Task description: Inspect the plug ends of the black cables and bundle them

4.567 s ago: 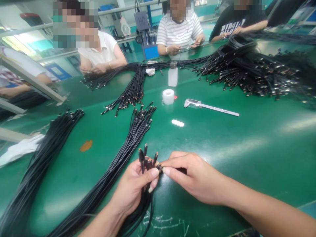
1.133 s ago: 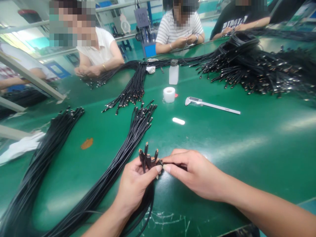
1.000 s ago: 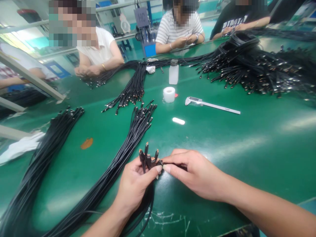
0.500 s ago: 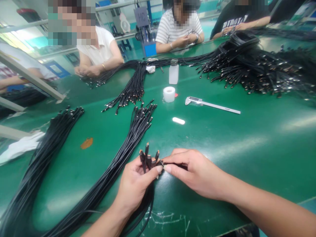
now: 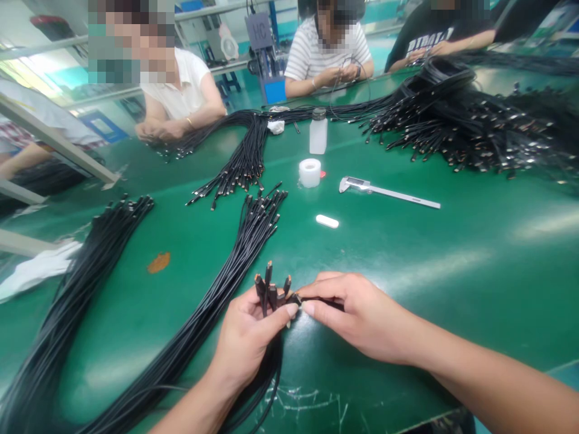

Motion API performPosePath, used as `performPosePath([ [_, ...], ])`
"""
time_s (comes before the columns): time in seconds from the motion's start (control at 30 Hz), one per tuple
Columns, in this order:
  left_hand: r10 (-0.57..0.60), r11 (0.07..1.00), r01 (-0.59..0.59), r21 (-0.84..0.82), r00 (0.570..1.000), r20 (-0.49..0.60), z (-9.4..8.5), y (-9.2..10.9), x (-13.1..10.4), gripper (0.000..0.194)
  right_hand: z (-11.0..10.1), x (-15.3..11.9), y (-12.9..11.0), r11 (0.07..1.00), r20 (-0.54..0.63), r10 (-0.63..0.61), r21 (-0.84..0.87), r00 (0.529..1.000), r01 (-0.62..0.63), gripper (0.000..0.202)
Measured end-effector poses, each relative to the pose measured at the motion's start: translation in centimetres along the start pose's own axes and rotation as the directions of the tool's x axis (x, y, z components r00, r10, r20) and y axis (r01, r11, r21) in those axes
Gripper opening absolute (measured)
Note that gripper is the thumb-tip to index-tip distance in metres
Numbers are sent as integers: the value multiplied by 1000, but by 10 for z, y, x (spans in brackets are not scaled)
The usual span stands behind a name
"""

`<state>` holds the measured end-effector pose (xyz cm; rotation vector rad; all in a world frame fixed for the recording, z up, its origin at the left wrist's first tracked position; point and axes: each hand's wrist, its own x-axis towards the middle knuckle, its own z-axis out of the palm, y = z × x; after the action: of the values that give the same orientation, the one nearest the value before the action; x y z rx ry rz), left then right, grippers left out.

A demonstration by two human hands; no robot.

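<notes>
The left hand (image 5: 246, 337) is closing around a small bunch of black cables (image 5: 268, 288), whose orange-tipped plugs are sticking up above its fingers while the lengths are hanging down below the palm. The right hand (image 5: 362, 319) is pinching a single cable (image 5: 326, 302) between thumb and bent fingers, its end meeting the left thumb just beside the bunch. Both hands are working above the near part of the green worktop (image 5: 434, 259).

A long bundle (image 5: 208, 307) is lying close along the left forearm, crowding that side, and a thicker bundle (image 5: 76, 295) is stretching farther left, next to a white cloth (image 5: 40, 271). A brown patch (image 5: 158, 263) is showing between the two. Straight ahead, a small white bar (image 5: 327, 221) is lying nearest the hands, with a white roll (image 5: 310, 175) standing behind it and a capped bottle (image 5: 318, 135) farther back; these are taking up the middle. A caliper (image 5: 391, 194) is resting to their right. Beyond, another bundle (image 5: 244, 160) is fanning out, and a large heap of cables (image 5: 479, 129) is covering the far right. Across the worktop, a person in a striped shirt (image 5: 332, 57) is holding a cable.
</notes>
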<state>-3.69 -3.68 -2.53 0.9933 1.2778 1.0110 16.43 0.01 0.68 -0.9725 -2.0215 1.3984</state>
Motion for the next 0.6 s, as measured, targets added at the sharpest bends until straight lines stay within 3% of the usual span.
performPosePath([
  [0.6,-83,992,86,-91,996,32,7,10,-2,34,-3,1,-1,998,27,22,65,999,-24,31],
])
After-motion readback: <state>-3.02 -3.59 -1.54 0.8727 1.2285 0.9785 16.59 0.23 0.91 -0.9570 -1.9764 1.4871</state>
